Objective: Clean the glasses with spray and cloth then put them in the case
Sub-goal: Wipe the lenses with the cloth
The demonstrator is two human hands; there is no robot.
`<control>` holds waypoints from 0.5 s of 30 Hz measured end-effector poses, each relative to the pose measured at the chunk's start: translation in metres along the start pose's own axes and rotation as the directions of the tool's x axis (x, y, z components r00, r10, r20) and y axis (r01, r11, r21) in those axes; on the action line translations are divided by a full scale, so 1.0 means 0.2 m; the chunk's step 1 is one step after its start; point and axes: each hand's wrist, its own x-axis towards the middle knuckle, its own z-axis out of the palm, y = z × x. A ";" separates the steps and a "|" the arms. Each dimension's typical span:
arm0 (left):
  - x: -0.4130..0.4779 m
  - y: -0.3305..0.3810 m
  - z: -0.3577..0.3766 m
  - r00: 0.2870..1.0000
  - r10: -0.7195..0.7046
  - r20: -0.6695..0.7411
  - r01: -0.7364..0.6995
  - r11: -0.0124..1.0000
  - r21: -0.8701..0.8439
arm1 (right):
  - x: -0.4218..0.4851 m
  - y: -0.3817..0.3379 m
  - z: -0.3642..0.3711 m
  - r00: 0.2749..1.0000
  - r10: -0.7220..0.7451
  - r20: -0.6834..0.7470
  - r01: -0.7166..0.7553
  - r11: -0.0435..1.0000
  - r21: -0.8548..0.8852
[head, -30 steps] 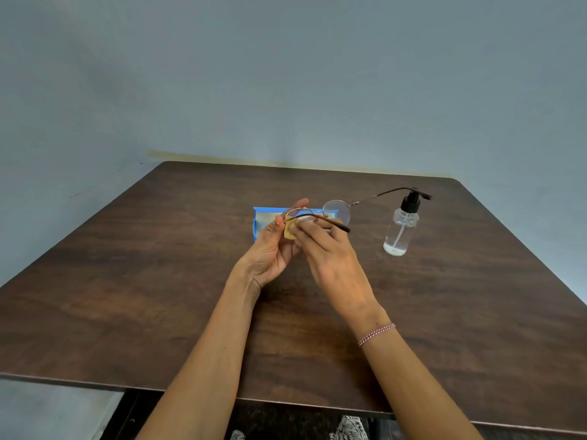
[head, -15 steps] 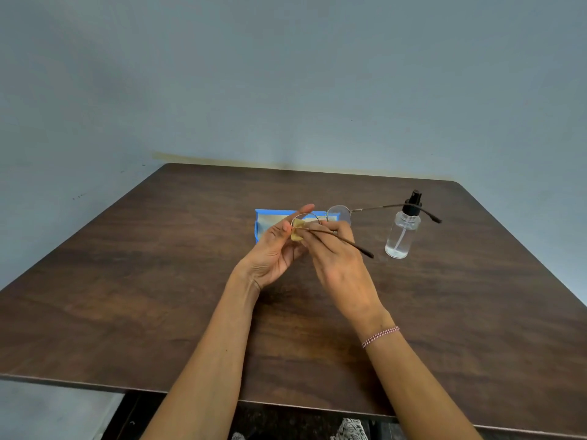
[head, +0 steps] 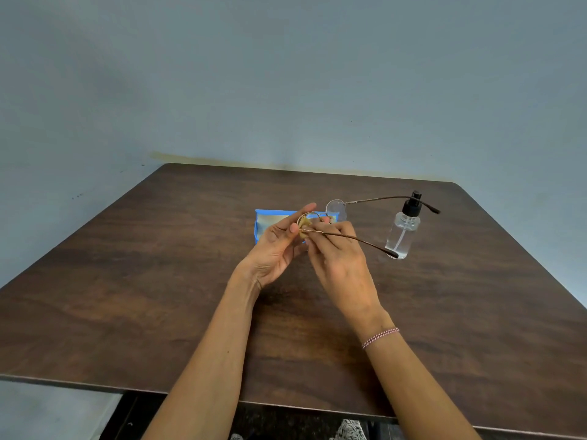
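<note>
Round thin-metal glasses [head: 336, 208] are held above the middle of the table, with both temple arms pointing right. My right hand [head: 338, 262] grips the frame near the closer lens, fingers curled over it. My left hand [head: 274, 249] pinches a small yellowish cloth [head: 304, 224] against that lens between thumb and fingers, and the lens is mostly hidden by it. Behind my hands the blue case [head: 268, 219] lies open on the table. A clear spray bottle [head: 401, 231] with a black pump stands upright to the right, and the closer temple tip crosses in front of it.
The dark wooden table [head: 158, 296] runs to a grey wall at the back. Its front edge is near my elbows and its rounded far right corner lies beyond the bottle.
The glasses have turned in my hands: the temple arms swung further right, and the closer tip now overlaps the bottle. Both hands stay together at the lens with the cloth.
</note>
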 end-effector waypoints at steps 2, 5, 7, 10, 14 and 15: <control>0.00 0.00 -0.01 1.000 0.004 0.001 -0.004 1.000 -0.003 | 0.00 0.01 0.00 1.000 0.011 0.005 -0.011 1.000 -0.013; 0.00 0.00 0.00 1.000 -0.012 0.014 0.012 1.000 0.009 | -0.02 0.04 0.01 0.996 0.086 -0.002 -0.086 0.996 0.040; 0.00 0.00 0.00 1.000 -0.003 0.010 0.003 1.000 0.018 | -0.02 0.03 0.01 0.998 0.059 0.008 -0.060 0.997 0.047; 0.00 0.01 -0.01 1.000 0.025 -0.010 -0.025 1.000 0.005 | -0.01 0.01 0.01 1.000 -0.019 0.001 0.018 0.997 0.081; 0.00 0.01 -0.02 0.999 0.037 -0.022 -0.037 0.999 -0.004 | -0.01 0.03 0.00 0.999 0.011 -0.043 -0.008 0.998 0.069; 0.00 0.01 -0.02 0.999 0.032 -0.021 -0.032 0.999 0.005 | -0.01 0.03 0.00 0.999 0.024 -0.044 -0.021 0.999 0.050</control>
